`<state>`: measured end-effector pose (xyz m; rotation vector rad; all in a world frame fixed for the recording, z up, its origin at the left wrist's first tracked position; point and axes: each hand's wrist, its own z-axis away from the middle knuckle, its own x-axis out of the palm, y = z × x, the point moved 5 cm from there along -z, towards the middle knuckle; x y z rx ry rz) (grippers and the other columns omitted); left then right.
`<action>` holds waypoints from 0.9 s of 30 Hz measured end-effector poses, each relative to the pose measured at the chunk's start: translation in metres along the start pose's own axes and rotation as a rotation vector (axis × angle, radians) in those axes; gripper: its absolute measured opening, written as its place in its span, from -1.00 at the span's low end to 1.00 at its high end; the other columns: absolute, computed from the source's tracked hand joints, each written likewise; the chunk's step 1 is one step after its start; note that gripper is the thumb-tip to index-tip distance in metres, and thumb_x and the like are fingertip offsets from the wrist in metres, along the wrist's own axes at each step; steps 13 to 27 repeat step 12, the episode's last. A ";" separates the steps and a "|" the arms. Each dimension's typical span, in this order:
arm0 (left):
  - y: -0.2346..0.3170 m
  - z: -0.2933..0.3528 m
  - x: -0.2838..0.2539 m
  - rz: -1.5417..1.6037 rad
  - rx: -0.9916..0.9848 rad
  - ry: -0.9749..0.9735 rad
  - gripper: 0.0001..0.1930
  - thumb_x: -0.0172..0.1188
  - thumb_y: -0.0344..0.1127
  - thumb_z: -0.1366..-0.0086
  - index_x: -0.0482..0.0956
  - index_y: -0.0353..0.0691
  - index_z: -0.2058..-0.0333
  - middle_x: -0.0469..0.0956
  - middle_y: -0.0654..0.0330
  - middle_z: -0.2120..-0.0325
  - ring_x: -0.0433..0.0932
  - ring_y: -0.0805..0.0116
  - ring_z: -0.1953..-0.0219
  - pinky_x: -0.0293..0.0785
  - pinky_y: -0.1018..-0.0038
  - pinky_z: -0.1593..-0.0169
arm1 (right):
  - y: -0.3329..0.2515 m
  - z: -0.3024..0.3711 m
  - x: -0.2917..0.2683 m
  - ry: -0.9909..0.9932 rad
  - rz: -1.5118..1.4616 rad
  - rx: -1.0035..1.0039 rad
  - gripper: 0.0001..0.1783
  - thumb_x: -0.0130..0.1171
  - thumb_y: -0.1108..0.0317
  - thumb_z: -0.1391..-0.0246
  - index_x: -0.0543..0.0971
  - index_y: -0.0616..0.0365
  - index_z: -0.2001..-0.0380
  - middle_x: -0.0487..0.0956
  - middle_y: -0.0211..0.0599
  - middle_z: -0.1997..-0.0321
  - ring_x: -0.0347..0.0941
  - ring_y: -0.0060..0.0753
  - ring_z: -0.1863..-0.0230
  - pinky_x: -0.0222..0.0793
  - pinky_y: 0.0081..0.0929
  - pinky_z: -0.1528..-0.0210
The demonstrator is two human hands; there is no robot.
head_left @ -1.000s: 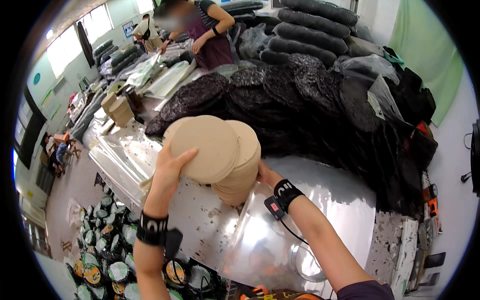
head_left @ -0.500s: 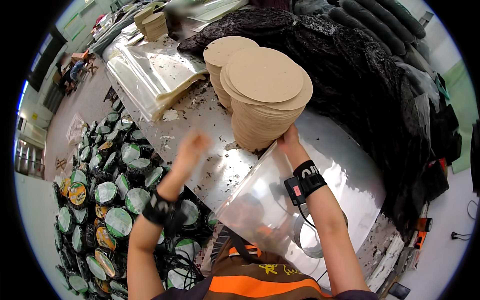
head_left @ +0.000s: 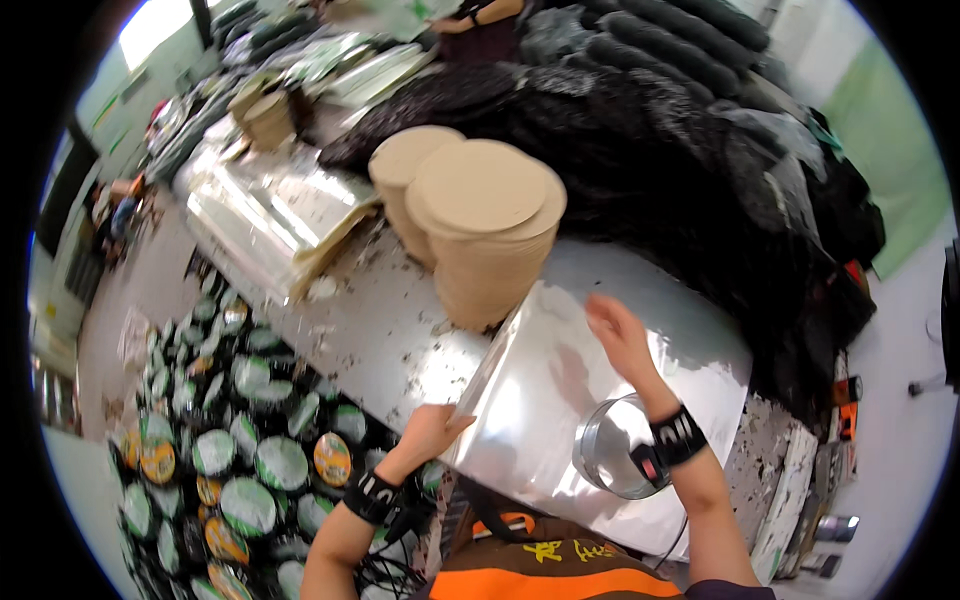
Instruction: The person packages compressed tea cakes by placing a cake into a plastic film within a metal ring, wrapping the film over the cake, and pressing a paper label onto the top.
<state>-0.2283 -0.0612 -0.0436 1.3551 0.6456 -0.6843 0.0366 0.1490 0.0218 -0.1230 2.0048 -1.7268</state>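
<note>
A clear, glossy plastic sheet (head_left: 520,420) lies flat on the metal table in front of me. My left hand (head_left: 432,434) is closed at its near left edge, thumb on top and fingers around the rim. Over the sheet's far right part, my right hand (head_left: 618,332) is open with fingers stretched and nothing in it. Below my right wrist a round metal ring (head_left: 592,455) stands on the sheet, partly covered by the forearm. Just beyond the sheet rises a tall stack of round tan cardboard discs (head_left: 490,235), with a second disc stack (head_left: 400,170) behind its left side.
Many black-wrapped bundles with green and orange round ends (head_left: 282,462) fill the left side below the table. A pile of clear plastic sheets (head_left: 270,225) lies at the far left. Dark crinkled material (head_left: 690,190) heaps along the back and right. Another person's arm (head_left: 490,14) shows at the top.
My right hand has left the disc stack and is over the sheet. My left hand has come down to the sheet's near left edge. The view has shifted.
</note>
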 end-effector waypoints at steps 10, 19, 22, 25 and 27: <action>0.203 0.030 -0.091 0.582 0.566 -0.156 -0.79 0.16 -0.46 -0.24 0.70 -0.22 0.17 0.69 0.03 0.31 0.70 0.15 0.30 0.58 0.42 0.25 | 0.038 0.294 -0.117 0.718 0.233 0.245 -0.52 0.21 0.33 -0.13 0.46 0.32 -0.08 0.56 -0.02 -0.05 0.53 -0.10 -0.03 0.39 -0.25 -0.13; 0.232 0.056 -0.099 0.540 0.859 -0.309 -0.79 0.14 -0.46 -0.25 0.69 -0.29 0.19 0.70 0.00 0.31 0.70 0.20 0.31 0.59 0.38 0.21 | 0.024 0.297 -0.084 0.561 0.216 0.270 -0.37 0.26 0.24 -0.10 0.37 0.29 -0.19 0.54 -0.05 -0.09 0.50 -0.04 -0.10 0.35 -0.23 -0.20; 0.232 0.056 -0.099 0.540 0.859 -0.309 -0.79 0.14 -0.46 -0.25 0.69 -0.29 0.19 0.70 0.00 0.31 0.70 0.20 0.31 0.59 0.38 0.21 | 0.024 0.297 -0.084 0.561 0.216 0.270 -0.37 0.26 0.24 -0.10 0.37 0.29 -0.19 0.54 -0.05 -0.09 0.50 -0.04 -0.10 0.35 -0.23 -0.20; 0.232 0.056 -0.099 0.540 0.859 -0.309 -0.79 0.14 -0.46 -0.25 0.69 -0.29 0.19 0.70 0.00 0.31 0.70 0.20 0.31 0.59 0.38 0.21 | 0.024 0.297 -0.084 0.561 0.216 0.270 -0.37 0.26 0.24 -0.10 0.37 0.29 -0.19 0.54 -0.05 -0.09 0.50 -0.04 -0.10 0.35 -0.23 -0.20; 0.232 0.056 -0.099 0.540 0.859 -0.309 -0.79 0.14 -0.46 -0.25 0.69 -0.29 0.19 0.70 0.00 0.31 0.70 0.20 0.31 0.59 0.38 0.21 | 0.024 0.297 -0.084 0.561 0.216 0.270 -0.37 0.26 0.24 -0.10 0.37 0.29 -0.19 0.54 -0.05 -0.09 0.50 -0.04 -0.10 0.35 -0.23 -0.20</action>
